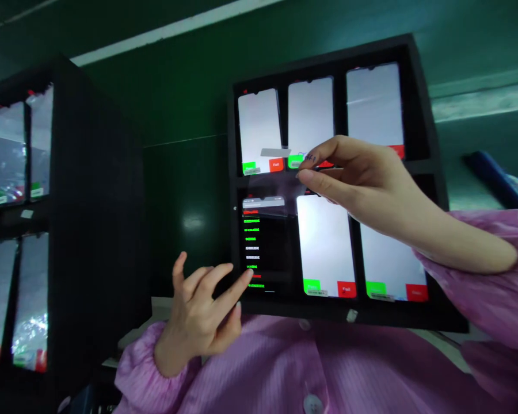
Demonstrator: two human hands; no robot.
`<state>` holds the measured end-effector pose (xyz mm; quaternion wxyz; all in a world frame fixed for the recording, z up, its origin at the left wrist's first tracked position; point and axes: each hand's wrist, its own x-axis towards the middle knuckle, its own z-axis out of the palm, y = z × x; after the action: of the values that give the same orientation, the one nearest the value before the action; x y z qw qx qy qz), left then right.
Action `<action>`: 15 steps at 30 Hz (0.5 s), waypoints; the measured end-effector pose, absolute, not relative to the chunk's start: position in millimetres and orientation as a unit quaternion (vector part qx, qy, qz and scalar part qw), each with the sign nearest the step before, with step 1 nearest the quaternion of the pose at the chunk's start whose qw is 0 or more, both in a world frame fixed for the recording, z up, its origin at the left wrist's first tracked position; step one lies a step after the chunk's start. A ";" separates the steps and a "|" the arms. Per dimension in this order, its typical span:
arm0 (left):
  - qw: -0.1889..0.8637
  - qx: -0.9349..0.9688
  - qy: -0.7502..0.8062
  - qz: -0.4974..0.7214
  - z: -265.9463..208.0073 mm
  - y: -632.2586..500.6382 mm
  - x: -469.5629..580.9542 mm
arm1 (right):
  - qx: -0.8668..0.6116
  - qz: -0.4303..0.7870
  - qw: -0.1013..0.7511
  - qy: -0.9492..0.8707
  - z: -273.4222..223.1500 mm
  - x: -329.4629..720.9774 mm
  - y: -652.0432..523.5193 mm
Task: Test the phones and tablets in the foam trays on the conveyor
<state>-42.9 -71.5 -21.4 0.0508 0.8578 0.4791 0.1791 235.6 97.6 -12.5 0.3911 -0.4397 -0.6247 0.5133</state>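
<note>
A black tray in front of me holds several smartphones in two rows. My left hand has its fingers spread, and the index fingertip is at the dark screen of the lower-left phone, which lists red, green and white text lines. Above that phone my right hand pinches the edge of a thin clear film between thumb and forefinger. The lower-middle phone glows white with green and red buttons at its bottom. Part of the upper row is behind my right hand and wrist.
To the left stands a second black tray with several lit phones, one of them reflecting light. Both trays are over a dark green surface. A dark blue object lies at the right.
</note>
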 end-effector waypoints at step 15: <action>0.114 0.806 0.508 0.282 -25.6 -62.1 -60.4 | -0.327 0.456 0.129 -0.818 11.8 304.0 29.8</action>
<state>-60.4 -62.1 -25.6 0.1136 0.8058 0.5083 0.2820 304.0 29.8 11.8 0.1294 -0.3273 -0.8176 0.4557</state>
